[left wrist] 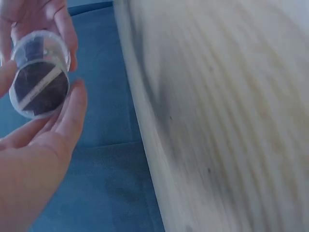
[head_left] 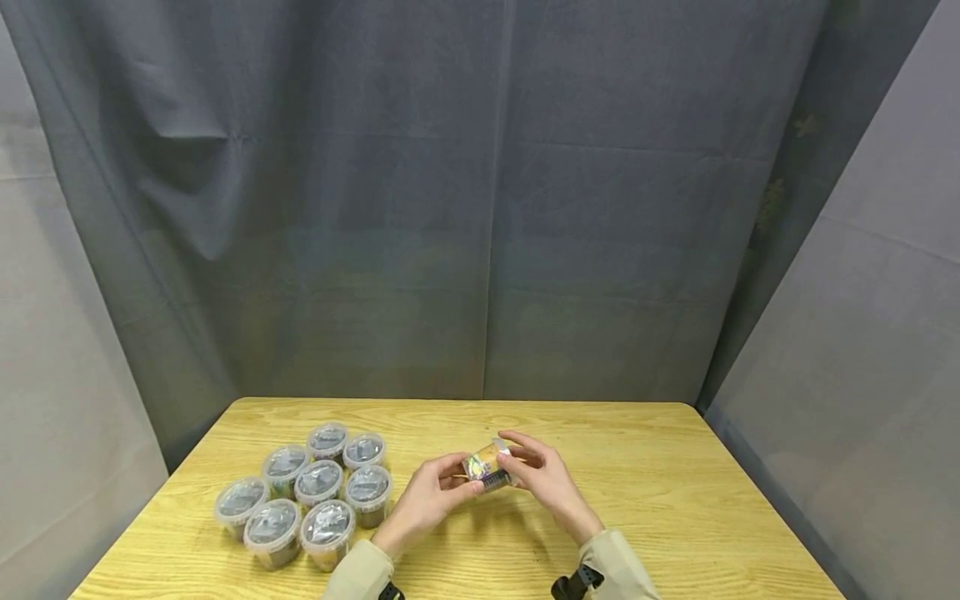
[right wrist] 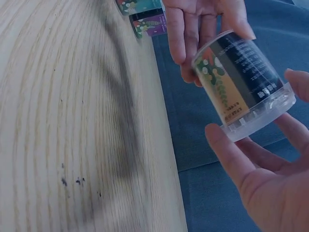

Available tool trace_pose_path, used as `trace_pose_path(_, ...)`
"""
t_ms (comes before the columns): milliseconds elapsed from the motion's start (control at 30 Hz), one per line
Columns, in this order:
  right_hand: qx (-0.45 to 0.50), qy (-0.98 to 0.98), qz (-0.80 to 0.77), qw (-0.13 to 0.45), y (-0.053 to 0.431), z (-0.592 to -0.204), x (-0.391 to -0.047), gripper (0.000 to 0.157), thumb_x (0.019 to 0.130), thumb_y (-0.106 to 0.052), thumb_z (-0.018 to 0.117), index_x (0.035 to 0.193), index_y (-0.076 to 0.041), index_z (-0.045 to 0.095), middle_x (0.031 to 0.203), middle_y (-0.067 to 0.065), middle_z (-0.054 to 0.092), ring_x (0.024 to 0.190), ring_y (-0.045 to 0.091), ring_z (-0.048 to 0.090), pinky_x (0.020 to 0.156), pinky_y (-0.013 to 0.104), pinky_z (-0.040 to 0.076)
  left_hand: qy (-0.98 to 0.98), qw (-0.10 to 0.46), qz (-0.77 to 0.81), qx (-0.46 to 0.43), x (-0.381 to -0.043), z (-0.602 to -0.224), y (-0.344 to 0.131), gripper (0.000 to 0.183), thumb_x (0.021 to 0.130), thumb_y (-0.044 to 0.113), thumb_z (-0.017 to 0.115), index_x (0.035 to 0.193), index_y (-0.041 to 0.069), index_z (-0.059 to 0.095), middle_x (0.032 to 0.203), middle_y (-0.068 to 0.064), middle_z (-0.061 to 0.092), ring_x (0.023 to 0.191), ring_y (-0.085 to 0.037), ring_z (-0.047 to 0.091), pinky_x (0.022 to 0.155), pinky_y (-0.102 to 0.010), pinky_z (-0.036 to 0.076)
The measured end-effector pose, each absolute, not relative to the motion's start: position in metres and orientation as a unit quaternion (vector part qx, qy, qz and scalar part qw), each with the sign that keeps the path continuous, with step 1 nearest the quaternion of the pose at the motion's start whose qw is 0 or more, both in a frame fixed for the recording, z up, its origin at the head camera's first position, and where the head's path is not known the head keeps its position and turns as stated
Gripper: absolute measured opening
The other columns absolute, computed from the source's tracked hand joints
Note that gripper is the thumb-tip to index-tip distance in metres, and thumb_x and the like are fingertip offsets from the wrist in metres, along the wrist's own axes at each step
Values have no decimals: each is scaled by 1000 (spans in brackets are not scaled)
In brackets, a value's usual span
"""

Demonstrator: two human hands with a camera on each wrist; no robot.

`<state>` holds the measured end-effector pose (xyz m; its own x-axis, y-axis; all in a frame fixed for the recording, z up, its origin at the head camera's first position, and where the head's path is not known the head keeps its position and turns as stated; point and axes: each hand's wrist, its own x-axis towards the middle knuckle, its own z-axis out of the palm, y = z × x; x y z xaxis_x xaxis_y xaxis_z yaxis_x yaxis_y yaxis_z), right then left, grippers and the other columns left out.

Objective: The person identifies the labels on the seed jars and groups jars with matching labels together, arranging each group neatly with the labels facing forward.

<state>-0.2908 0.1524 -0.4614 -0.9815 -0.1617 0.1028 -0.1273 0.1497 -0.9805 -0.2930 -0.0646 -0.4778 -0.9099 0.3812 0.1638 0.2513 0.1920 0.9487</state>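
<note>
A clear plastic tub (head_left: 486,463) is held tilted above the table between both hands. Its black and orange printed label (right wrist: 227,79) and translucent lid (right wrist: 263,116) show in the right wrist view. In the left wrist view the tub's round dark end (left wrist: 41,89) carries a pale strip. My left hand (head_left: 429,504) grips the tub near its base, thumb on the near side. The fingers and thumb of my right hand (head_left: 546,477) hold it around the lid end.
Several similar lidded tubs (head_left: 318,481) stand grouped on the left of the wooden table (head_left: 645,500). Grey curtains (head_left: 600,250) hang behind the table and along its sides.
</note>
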Motion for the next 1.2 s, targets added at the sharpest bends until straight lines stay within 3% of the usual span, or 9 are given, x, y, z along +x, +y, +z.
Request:
trace_pose_path(167, -116, 747, -654, 24, 154, -461, -291, 50, 94, -29, 67, 141, -16, 54, 141, 23, 52, 118, 28, 59, 93, 41, 56, 764, 66, 607, 208, -292, -475, -64, 52, 93, 28, 69, 133, -2, 55, 119, -15, 66, 106, -23, 66, 85, -28, 57)
trace_pose_path(433, -150, 763, -626, 58, 156, -458, -288, 52, 98, -36, 60, 145, -18, 48, 145, 22, 48, 119, 30, 58, 91, 42, 57, 765, 39, 612, 197, -289, -482, -66, 58, 87, 24, 76, 133, -4, 54, 123, -20, 65, 111, -31, 65, 91, -32, 57)
trace_pose_path(600, -153, 766, -623, 50, 155, -453, -288, 52, 99, -34, 59, 146, -16, 47, 143, 24, 50, 119, 31, 58, 93, 44, 56, 755, 29, 626, 193, -290, -484, -63, 63, 85, 22, 78, 136, -5, 51, 128, -23, 61, 116, -34, 62, 95, -32, 55)
trace_pose_path(800, -131, 775, -618, 27, 155, -449, -290, 48, 95, -33, 64, 141, -22, 53, 140, 16, 54, 119, 29, 58, 94, 48, 54, 754, 43, 621, 209, -292, -479, -62, 62, 93, 26, 69, 140, -6, 46, 133, -25, 57, 122, -37, 58, 97, -33, 54)
trace_pose_path(1000, -158, 786, -598, 17, 156, -449, -290, 46, 96, -31, 64, 140, -23, 54, 143, 12, 53, 130, 36, 50, 99, 49, 51, 753, 56, 615, 228, -293, -477, -64, 62, 93, 24, 69, 139, -9, 45, 134, -26, 57, 122, -36, 58, 97, -31, 54)
trace_pose_path(1200, -192, 813, -549, 25, 155, -446, -286, 48, 100, -34, 56, 146, -24, 47, 151, 9, 45, 137, 40, 42, 103, 55, 47, 765, 16, 607, 214, -291, -481, -63, 63, 87, 25, 75, 136, -6, 51, 131, -22, 60, 120, -34, 60, 102, -43, 51)
